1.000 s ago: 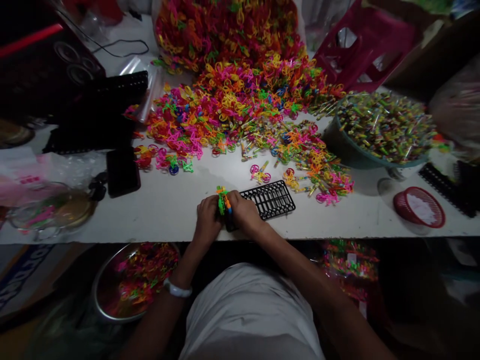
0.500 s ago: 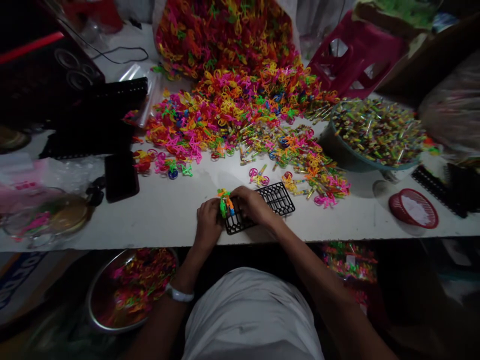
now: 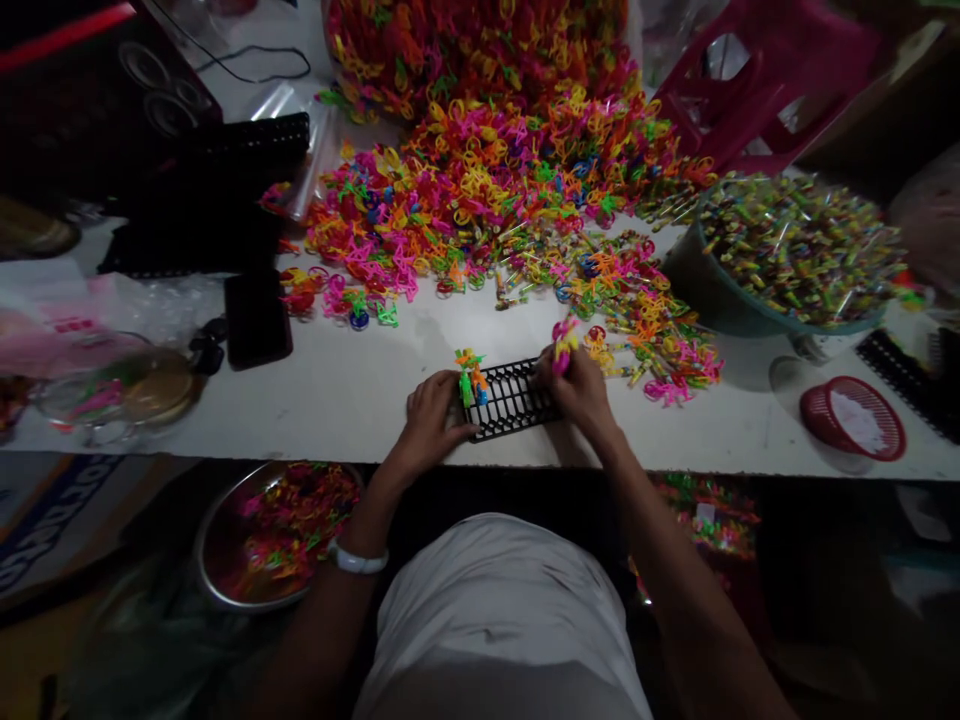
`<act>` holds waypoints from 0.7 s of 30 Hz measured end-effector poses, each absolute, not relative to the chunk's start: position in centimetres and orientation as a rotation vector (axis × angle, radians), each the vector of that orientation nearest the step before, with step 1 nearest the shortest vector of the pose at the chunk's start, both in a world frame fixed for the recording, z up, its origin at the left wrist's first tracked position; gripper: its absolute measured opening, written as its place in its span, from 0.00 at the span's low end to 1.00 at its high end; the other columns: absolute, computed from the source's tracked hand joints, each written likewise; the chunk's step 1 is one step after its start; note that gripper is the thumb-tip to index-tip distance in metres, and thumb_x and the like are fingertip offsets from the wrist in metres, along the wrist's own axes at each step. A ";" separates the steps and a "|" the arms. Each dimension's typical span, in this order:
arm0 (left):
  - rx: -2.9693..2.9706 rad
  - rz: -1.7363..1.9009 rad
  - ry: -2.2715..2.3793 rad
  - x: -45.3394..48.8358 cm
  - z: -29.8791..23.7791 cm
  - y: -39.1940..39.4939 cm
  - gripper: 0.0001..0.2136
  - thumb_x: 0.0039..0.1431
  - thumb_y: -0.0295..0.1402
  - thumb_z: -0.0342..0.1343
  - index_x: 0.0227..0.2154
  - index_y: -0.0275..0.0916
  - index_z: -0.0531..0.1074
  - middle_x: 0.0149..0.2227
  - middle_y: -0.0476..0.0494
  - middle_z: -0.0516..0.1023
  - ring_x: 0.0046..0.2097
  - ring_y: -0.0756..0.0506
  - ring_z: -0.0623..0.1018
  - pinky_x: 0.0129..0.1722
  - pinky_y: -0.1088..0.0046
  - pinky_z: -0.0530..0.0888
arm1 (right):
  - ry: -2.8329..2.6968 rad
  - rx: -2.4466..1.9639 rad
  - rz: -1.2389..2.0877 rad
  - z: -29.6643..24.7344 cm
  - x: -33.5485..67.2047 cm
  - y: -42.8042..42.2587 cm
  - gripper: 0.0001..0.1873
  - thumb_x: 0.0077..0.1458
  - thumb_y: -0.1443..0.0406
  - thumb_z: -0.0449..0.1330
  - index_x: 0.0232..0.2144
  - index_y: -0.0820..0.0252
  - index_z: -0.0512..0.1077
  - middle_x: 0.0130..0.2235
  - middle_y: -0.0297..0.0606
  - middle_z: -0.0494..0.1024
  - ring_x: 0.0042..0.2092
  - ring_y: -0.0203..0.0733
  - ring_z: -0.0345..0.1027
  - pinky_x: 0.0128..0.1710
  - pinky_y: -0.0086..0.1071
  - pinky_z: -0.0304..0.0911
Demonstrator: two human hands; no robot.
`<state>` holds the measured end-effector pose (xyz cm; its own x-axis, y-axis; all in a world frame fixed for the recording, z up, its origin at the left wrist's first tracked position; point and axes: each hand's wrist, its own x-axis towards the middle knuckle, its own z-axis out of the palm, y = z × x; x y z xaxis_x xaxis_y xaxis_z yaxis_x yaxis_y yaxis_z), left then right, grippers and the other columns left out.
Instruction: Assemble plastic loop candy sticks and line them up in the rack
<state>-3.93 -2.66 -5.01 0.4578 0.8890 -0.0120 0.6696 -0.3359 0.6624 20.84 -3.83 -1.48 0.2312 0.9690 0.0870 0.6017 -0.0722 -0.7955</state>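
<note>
My left hand (image 3: 435,418) grips the left end of a black plastic grid rack (image 3: 514,400), its thumb along the near edge. Two small plastic toys (image 3: 472,380), green and orange with some blue, stand upright in the rack's left end. Over the rack's right end, my right hand (image 3: 583,390) pinches a small pink-and-yellow plastic toy (image 3: 564,345) that looks like a little bicycle. Its lower part is hidden by the fingers. Beyond the rack spreads a heap of similar bright toys (image 3: 480,190), with thin candy-like tubes (image 3: 525,250) among them.
A teal tub (image 3: 697,290) full of wrapped tubes and a red basket (image 3: 817,425) stand to the right. On the left lie a phone (image 3: 257,320) and black racks (image 3: 195,235). A metal bowl (image 3: 206,560) of toys sits below the table edge.
My right hand has moved from over the rack's middle to its right end and now holds the pink-and-yellow toy, which lay beyond the rack before. My left hand stays at the rack's left end.
</note>
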 end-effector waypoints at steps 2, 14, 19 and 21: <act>2.120 0.446 1.255 -4.3 -5.0 -2.7 0.37 0.49 0.45 0.64 0.60 0.40 0.56 0.62 0.35 0.60 0.62 0.35 0.60 0.59 0.56 0.59 | -1.393 -1.641 0.891 -1.8 18.2 -7.0 0.10 0.58 0.60 0.56 0.39 0.59 0.70 0.32 0.37 0.78 0.32 0.41 0.72 0.34 0.33 0.66; 2.155 0.314 1.188 -4.5 -3.9 -2.7 0.39 0.48 0.37 0.62 0.63 0.43 0.51 0.64 0.37 0.55 0.64 0.35 0.56 0.61 0.54 0.56 | -1.949 -1.417 0.644 -5.2 13.6 -10.8 0.16 0.59 0.70 0.51 0.48 0.58 0.69 0.44 0.44 0.77 0.47 0.44 0.71 0.42 0.33 0.69; 2.155 0.301 1.230 -4.6 -4.2 -2.8 0.34 0.52 0.35 0.56 0.62 0.40 0.53 0.63 0.36 0.57 0.63 0.35 0.57 0.60 0.53 0.57 | -2.187 -1.621 0.547 -3.6 12.5 -10.7 0.14 0.60 0.70 0.52 0.47 0.59 0.70 0.42 0.44 0.76 0.38 0.42 0.71 0.31 0.29 0.64; 2.163 0.304 1.228 -4.6 -4.3 -2.8 0.34 0.51 0.34 0.55 0.62 0.40 0.53 0.63 0.36 0.56 0.63 0.35 0.57 0.61 0.53 0.57 | -2.195 -1.735 0.557 -3.3 11.9 -10.6 0.12 0.61 0.69 0.52 0.45 0.59 0.71 0.41 0.43 0.76 0.35 0.41 0.70 0.28 0.28 0.61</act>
